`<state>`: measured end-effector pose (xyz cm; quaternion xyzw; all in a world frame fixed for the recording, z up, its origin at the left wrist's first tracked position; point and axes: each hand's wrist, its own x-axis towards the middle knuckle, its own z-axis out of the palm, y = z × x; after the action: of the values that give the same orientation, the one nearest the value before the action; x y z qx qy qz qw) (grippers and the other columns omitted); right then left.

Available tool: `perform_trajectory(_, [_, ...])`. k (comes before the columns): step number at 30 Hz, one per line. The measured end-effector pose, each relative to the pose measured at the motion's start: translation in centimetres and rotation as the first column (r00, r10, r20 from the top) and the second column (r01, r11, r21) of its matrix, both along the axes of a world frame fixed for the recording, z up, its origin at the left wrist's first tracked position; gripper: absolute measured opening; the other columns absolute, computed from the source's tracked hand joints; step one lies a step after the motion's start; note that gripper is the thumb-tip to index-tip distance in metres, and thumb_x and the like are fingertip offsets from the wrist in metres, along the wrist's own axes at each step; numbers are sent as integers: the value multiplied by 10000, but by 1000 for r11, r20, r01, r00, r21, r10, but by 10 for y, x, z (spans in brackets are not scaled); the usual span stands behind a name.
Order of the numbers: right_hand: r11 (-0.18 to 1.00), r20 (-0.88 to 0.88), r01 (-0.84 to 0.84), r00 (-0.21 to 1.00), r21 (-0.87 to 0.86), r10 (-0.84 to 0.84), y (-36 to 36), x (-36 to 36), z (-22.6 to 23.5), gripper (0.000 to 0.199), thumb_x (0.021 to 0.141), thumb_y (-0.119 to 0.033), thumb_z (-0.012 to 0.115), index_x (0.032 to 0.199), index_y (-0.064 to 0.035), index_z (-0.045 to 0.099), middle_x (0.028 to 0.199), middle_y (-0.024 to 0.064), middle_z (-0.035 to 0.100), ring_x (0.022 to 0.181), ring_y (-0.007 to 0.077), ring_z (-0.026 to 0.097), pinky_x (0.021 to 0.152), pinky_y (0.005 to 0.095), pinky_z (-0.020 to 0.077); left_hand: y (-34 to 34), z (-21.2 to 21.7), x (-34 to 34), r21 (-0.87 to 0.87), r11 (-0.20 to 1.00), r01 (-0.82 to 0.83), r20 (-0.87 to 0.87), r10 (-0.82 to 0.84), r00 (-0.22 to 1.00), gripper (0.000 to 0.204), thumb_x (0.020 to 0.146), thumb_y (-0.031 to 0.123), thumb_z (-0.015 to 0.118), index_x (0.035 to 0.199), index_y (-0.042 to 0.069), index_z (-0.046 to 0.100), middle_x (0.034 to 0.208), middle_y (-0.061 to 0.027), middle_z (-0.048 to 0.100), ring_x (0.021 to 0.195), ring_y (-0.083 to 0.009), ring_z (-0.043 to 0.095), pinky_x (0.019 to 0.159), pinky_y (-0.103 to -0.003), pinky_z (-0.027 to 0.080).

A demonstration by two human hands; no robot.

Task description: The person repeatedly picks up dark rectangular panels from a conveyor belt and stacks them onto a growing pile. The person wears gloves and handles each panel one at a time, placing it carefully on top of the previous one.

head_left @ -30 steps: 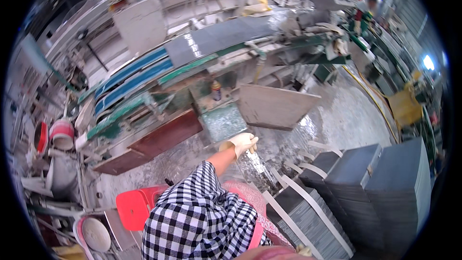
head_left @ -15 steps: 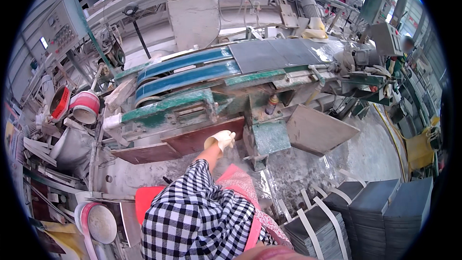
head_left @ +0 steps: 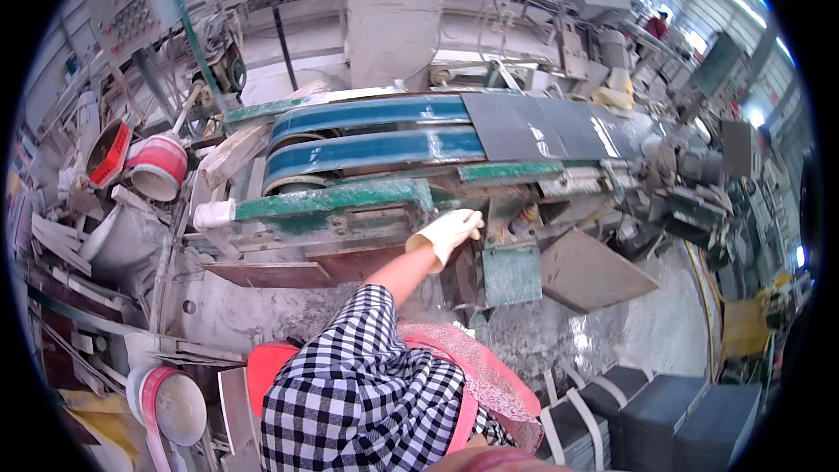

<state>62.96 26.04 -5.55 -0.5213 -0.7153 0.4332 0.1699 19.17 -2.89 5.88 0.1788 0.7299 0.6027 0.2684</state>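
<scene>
The left hand (head_left: 447, 234) had moved toward the front edge of the conveyor (head_left: 336, 200), fingers loosely bent, any hold impossible to tell, so it seemed nearer the grey tiles (head_left: 509, 128) toward its right end.

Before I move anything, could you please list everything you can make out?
Belts: two, blue, upper centre
Flat slabs: at least three, grey, right of belts
Slab stacks: several, dark grey, lower right
Leaning board: one, grey-brown, right of centre
Stool: one, red, lower left
Bucket: one, red and white, left
Control panel: one, grey, upper left
Distant person: one, red top, upper right
Clutter: uncountable, mixed, around edges
Sleeve: one, black-and-white, lower centre
Left hand: one, cream-gloved, centre
</scene>
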Motion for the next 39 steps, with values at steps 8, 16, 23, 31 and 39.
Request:
perform_trajectory(8, [973,126,-218,970,72,208,25,-144,32,355,948,-229,478,1117,58,600,910,153,655,876,247,600,835,362,463,31,-44,-131,-44,971,-235,-667,146,731,429,979,329,456,1349,120,515,1246,-214,627,1200,-369,561,1019,-468,409])
perform_trajectory(16, [917,343,-399,865,25,367,12,-228,76,383,943,-223,474,1154,77,583,946,150,657,924,241,598,891,355,456,40,-56,-171,-318,861,-397,-817,-36,576,569,960,355,498,1476,130,410,1515,-207,393,1412,-349,369,1181,-535,180])
perform_trajectory(23, [828,197,-544,834,136,515,-5,-351,87,345,901,-192,480,1051,90,610,879,148,645,830,238,557,796,364,449,10,-43,-185,-351,798,-489,-842,-41,538,520,926,292,513,1337,-27,536,1408,-245,506,1344,-411,442,1164,-540,239])
perform_trajectory(31, [805,420,-586,755,88,504,33,-346,70,256,842,-133,512,939,71,634,755,138,644,717,223,590,657,363,472,40,-55,-175,-242,878,-413,-858,6,514,539,876,294,572,1286,-56,559,1341,-293,530,1290,-458,477,1138,-579,266])
perform_trajectory(39, [872,205,-451,887,190,414,-47,-390,104,324,898,-155,543,1090,90,632,998,199,674,931,278,628,845,379,488,30,-53,-185,-289,808,-513,-903,-52,427,512,888,326,576,1268,-15,544,1274,-262,543,1225,-434,486,1090,-576,313])
